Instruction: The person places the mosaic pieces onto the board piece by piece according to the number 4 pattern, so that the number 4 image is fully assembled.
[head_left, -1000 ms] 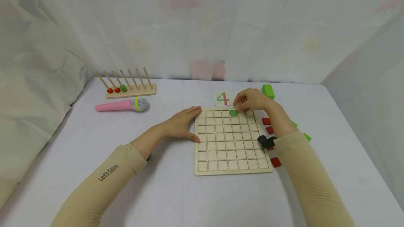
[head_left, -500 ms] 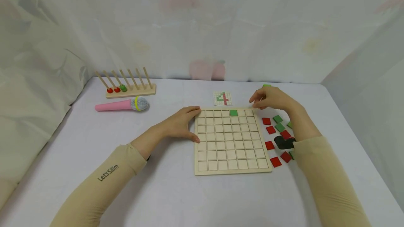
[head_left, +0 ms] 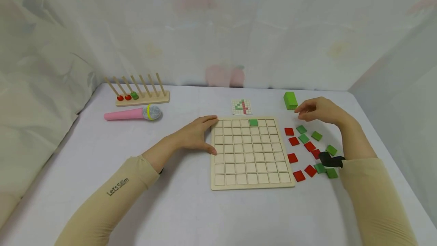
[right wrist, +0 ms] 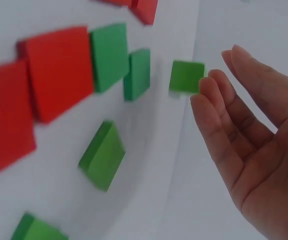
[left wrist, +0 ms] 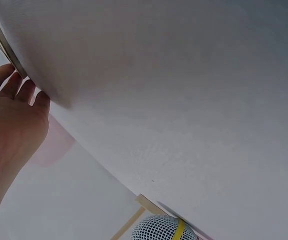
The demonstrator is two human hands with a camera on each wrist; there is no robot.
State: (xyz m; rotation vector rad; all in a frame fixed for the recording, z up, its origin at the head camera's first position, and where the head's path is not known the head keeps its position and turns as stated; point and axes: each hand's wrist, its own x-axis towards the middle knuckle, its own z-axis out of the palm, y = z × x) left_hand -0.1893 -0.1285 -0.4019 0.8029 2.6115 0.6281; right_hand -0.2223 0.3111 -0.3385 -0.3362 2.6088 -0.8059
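A square wooden grid board (head_left: pixel 248 157) lies flat on the white table, with one green square tile (head_left: pixel 253 123) in its far row. My left hand (head_left: pixel 192 135) rests at the board's left edge, fingertips at the far corner and thumb lower down. In the left wrist view, that hand's fingers (left wrist: pixel 42 102) touch the board's edge (left wrist: pixel 6 47). My right hand (head_left: pixel 321 111) hovers above the loose tiles, fingers relaxed and slightly bent with nothing between them. In the right wrist view, red tiles (right wrist: pixel 59 72) and green tiles (right wrist: pixel 108 56) lie beside the open palm (right wrist: pixel 269 175).
A small grid pattern card (head_left: pixel 241 107) lies beyond the board. Near my right fingertips stands a green block (head_left: pixel 290 101). At the back left are a wooden peg rack (head_left: pixel 143 98) with red and green beads and a pink toy microphone (head_left: pixel 124 114).
My right hand has moved right, away from the board's far row, leaving the green tile in its cell. The left hand stays at the board's edge.
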